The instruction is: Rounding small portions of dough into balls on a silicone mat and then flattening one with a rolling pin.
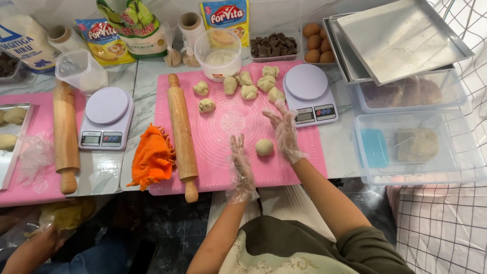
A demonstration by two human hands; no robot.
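Hands: my left hand (239, 162) and my right hand (284, 133), both in thin clear plastic gloves, hover flat and spread wide over the pink silicone rolling mat (304, 167), holding nothing.
Dough ball: small round pale dough ball (264, 147) lies on the mat between my two palms, just beside each and touching neither as far as I can tell.
Direction: from my left hand it sits to the right and slightly forward; from my right hand it sits to the left, level with the wrist.
Nearer hand: I judge the right a little closer, since its palm edge runs alongside the ball.
Long axis: none worth naming; the ball is round, so it points nowhere.
Finger line: both hands point away from me, up the mat.
Left of the mat edge: long wooden rolling pin (181, 134) lies lengthwise, handle toward me, beside a crumpled orange cloth (152, 158).
Farther up the mat: cluster of knotted pale dough pieces (249, 87), well apart from my hands.
Right of that: white digital kitchen scale (309, 94) overlapping the mat's corner.
Far edge: white round plastic tub of flour (218, 55).
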